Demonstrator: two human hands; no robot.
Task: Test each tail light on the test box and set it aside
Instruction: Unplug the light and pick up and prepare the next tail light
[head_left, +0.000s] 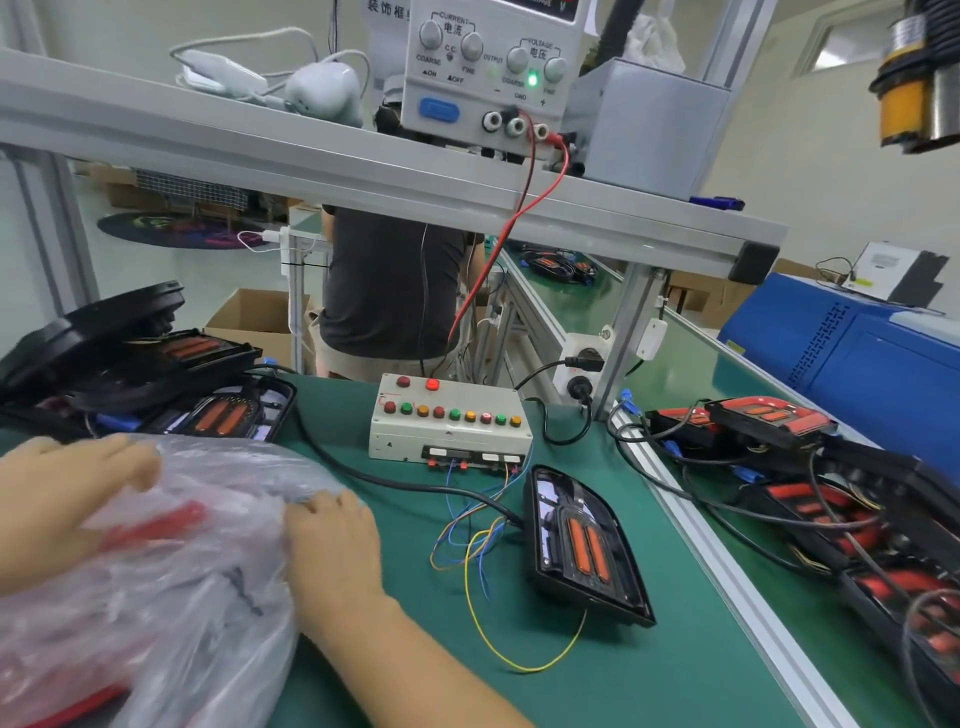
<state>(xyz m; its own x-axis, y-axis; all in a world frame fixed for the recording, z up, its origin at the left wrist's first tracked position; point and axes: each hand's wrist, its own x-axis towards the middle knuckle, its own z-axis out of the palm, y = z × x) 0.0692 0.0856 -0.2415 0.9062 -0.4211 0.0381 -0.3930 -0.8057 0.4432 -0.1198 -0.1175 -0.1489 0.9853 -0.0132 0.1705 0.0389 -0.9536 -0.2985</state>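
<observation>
Both hands, left hand (67, 499) and right hand (332, 540), pinch a crinkled plastic bag (197, 566) blurring a red part at seven o'clock, while a tail light (584, 540) lies wired to the test box (447, 423) at four o'clock on the green bench (649, 670).

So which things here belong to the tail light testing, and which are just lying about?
Job:
test box
tail light on the mat
bagged light under both hands
power supply
tail light stacks

Lying about:
blue machine
cardboard box
white adapter
</observation>
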